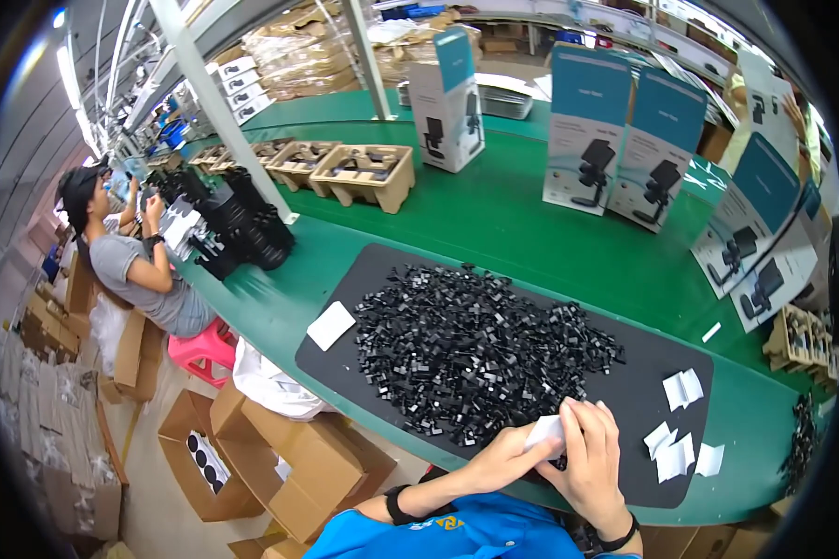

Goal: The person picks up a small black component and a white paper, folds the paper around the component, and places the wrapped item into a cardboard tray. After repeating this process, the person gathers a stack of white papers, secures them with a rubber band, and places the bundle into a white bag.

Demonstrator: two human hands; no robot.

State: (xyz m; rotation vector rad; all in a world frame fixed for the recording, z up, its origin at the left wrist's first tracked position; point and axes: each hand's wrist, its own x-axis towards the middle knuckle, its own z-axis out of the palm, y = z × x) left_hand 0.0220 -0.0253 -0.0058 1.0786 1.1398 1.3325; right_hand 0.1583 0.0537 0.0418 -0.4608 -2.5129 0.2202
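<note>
Close in front of me, my left hand [505,458] grips a small folded white paper [544,432] between thumb and fingers. My right hand [591,455] is closed around the paper's other side, its fingers bent over the edge. Whether anything lies inside the paper is hidden. Just beyond both hands spreads a wide heap of small black plastic parts [466,345] on a dark grey mat [657,359]. Several folded white papers [676,456] lie to the right of my right hand, and a flat white paper stack [331,325] rests at the mat's left edge.
Beyond the mat runs a green conveyor [494,214] with printed boxes [587,130] and pulp trays [368,177] on it. Black parts are stacked [242,224] at the left, near a seated co-worker [140,270]. Open cartons [298,456] stand on the floor below left.
</note>
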